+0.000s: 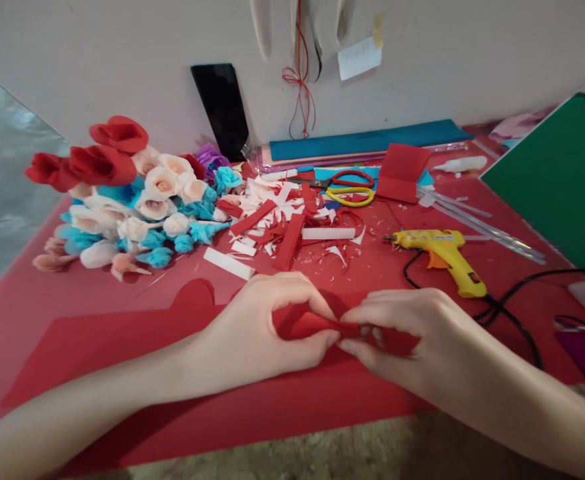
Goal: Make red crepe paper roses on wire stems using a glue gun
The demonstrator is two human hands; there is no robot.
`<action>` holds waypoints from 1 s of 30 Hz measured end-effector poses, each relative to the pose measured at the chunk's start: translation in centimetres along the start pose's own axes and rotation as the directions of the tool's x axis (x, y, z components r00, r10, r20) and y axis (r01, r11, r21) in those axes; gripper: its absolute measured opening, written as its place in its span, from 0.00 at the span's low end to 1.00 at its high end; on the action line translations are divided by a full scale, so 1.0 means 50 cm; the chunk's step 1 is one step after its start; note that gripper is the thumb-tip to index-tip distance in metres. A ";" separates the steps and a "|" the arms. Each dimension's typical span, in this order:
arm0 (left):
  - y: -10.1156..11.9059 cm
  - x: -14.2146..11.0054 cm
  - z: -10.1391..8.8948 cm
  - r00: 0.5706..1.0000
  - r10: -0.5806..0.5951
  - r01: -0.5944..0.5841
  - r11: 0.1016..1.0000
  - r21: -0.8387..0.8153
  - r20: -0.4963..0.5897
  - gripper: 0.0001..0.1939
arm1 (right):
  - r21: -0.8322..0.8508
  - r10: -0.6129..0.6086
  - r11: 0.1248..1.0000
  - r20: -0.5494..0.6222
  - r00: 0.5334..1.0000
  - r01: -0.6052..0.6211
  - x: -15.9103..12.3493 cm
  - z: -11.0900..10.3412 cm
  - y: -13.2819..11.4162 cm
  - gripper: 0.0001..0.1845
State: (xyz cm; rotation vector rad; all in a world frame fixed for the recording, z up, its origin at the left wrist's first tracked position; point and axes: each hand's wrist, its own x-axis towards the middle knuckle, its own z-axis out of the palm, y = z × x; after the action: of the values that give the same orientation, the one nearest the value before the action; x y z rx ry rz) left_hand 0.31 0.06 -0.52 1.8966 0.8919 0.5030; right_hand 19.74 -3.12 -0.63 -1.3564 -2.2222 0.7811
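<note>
My left hand (267,327) and my right hand (407,333) meet at the near middle of a red sheet-covered table (382,267). Both pinch one piece of red foam paper (312,323), which is curled and folded between the fingertips. The left fingers curl round its left part, and the right thumb and fingers grip its right end. A larger red foam sheet with a scalloped edge (122,340) lies flat under my left forearm.
A heap of red, peach, white and blue paper roses (132,193) sits at the left. Red and white paper strips (287,227) litter the middle. Behind them lie scissors (347,187); a yellow glue gun (442,257) with black cord, glue sticks (477,223) and a green board (562,180) are at right.
</note>
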 end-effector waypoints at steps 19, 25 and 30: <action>0.003 0.003 0.003 0.993 0.099 -0.091 0.989 0.116 -0.062 0.04 | -0.004 -0.002 1.000 0.024 1.000 0.002 0.002 0.003 -0.012 0.08; 0.002 0.004 0.002 0.991 0.116 -0.106 0.986 0.126 -0.071 0.03 | -0.026 0.019 1.000 0.038 0.999 -0.018 0.003 0.001 -0.009 0.08; 0.003 0.004 0.002 0.993 0.091 -0.079 0.988 0.135 -0.082 0.04 | -0.051 0.009 0.999 0.036 0.999 -0.007 0.002 -0.002 -0.009 0.08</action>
State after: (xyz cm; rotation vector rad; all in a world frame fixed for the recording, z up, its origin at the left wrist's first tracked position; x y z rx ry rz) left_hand 0.57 0.12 -0.46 2.0527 0.9236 0.5954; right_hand 19.44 -3.16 -0.25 -1.3861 -2.2804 0.7619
